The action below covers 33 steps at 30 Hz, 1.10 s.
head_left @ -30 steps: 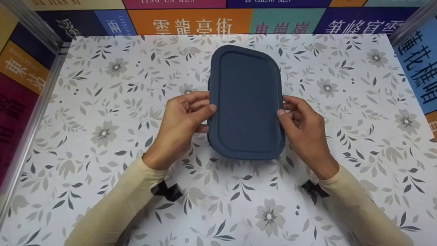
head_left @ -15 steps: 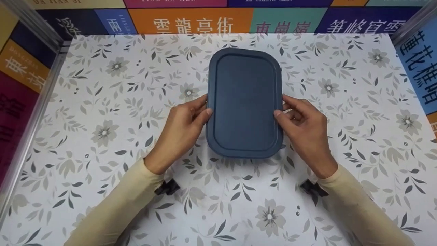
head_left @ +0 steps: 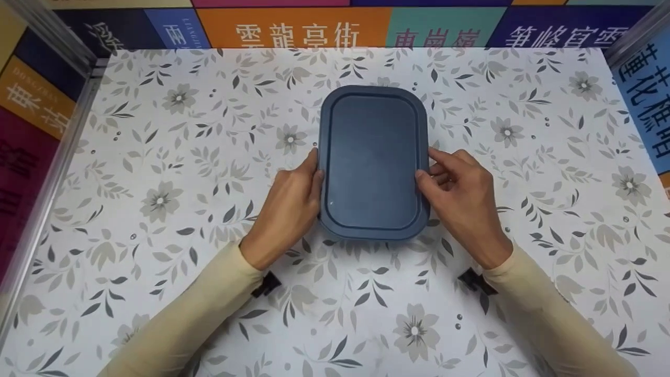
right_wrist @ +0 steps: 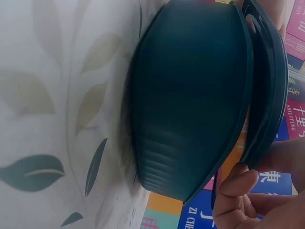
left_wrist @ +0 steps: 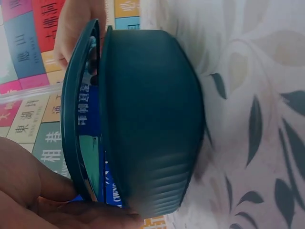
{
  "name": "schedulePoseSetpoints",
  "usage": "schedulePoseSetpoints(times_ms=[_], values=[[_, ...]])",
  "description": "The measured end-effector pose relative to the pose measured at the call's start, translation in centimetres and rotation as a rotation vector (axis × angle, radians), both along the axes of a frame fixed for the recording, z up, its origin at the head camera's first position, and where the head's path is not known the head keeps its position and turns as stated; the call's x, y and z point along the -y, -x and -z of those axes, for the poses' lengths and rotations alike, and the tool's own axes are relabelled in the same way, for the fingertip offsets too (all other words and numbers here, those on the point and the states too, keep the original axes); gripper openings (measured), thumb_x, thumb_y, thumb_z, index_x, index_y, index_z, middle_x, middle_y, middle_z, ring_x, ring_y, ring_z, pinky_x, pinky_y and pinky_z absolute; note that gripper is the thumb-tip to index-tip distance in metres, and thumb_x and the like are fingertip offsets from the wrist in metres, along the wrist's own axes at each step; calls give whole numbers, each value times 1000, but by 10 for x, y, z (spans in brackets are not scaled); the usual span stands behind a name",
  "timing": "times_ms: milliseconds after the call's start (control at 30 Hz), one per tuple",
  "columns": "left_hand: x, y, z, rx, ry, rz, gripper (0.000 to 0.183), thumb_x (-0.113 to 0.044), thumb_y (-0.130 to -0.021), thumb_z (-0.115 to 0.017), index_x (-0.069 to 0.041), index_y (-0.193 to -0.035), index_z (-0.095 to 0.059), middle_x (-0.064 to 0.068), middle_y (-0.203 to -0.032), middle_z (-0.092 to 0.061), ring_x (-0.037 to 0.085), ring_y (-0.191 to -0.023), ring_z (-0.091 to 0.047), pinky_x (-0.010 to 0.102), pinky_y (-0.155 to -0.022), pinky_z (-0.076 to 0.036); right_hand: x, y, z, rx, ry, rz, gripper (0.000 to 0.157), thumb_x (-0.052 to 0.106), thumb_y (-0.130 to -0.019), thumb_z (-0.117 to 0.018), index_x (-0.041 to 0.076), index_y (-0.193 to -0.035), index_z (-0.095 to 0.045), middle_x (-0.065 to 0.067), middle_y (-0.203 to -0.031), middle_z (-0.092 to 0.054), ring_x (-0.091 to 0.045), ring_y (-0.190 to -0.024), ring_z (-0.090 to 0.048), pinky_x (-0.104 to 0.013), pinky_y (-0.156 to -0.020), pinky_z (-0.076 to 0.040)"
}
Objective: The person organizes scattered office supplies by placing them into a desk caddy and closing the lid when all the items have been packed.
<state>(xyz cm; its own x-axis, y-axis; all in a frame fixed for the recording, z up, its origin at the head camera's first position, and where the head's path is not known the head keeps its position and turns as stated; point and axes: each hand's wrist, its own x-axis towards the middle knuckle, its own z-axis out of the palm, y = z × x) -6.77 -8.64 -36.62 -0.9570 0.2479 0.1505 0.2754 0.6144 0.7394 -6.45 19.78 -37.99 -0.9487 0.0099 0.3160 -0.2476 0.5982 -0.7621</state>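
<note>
A dark blue rounded rectangular lid covers the food container below it in the head view. Both wrist views show the matching container standing on the table, its ribbed wall in sight. A gap separates the lid from the container's rim along the visible side. My left hand holds the lid's left edge, thumb beside the border and fingers reaching down by the rim. On the opposite edge my right hand pinches the lid between thumb and curled fingers. The container's inside is hidden.
A white cloth with grey flowers and leaves covers the table. Colourful panels with large characters stand along the back and both sides. Small black devices are strapped under the wrists.
The lid has come slightly nearer to me and turned from slanted to nearly straight over the container. My left hand has rotated, its fingers now closer along the edge.
</note>
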Motion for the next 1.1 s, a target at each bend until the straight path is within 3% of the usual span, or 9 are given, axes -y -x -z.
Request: schedulePoseSetpoints(times_ms=[100, 367, 533, 833, 1100], values=[[-3, 0, 3, -4, 11, -5, 17, -5, -115, -48, -3, -120, -63, 12, -95, -77, 22, -87, -75, 45, -79, -63, -1, 2, 2, 4, -31, -9, 40, 0, -94, -79, -6, -133, -76, -11, -93, -69, -5, -77, -67, -10, -70, -53], [-7, 1, 8, -56, 51, -3, 21, -6, -116, -46, 2, -129, -61, 14, -81, -68, 26, -77, -72, 47, -69, -62, -1, 6, 3, 22, -67, -19, 39, 0, -95, -76, -6, -133, -76, -12, -93, -68, -10, -78, -66, -8, -72, -51], [-9, 3, 12, -89, 77, -3, 22, -3, -116, -45, 5, -131, -59, 14, -78, -66, 30, -77, -73, 50, -69, -62, -1, 9, 3, 33, -94, -25, 36, 0, -95, -76, -7, -131, -77, -14, -93, -68, -16, -79, -67, -8, -73, -48], [-8, 4, 19, -85, 114, 3, 25, -6, -118, -41, 4, -133, -57, 13, -76, -67, 32, -76, -75, 50, -65, -63, 1, 12, 2, 80, -116, -36, 36, 3, -96, -74, -2, -132, -79, -13, -94, -67, -19, -82, -67, -12, -75, -46], [-9, 2, 24, -97, 123, 9, 25, -5, -118, -40, 5, -132, -57, 12, -77, -68, 32, -75, -75, 53, -65, -62, 1, 13, 3, 71, -132, -48, 36, 1, -96, -75, -4, -132, -78, -16, -94, -67, -22, -81, -68, -11, -75, -44]])
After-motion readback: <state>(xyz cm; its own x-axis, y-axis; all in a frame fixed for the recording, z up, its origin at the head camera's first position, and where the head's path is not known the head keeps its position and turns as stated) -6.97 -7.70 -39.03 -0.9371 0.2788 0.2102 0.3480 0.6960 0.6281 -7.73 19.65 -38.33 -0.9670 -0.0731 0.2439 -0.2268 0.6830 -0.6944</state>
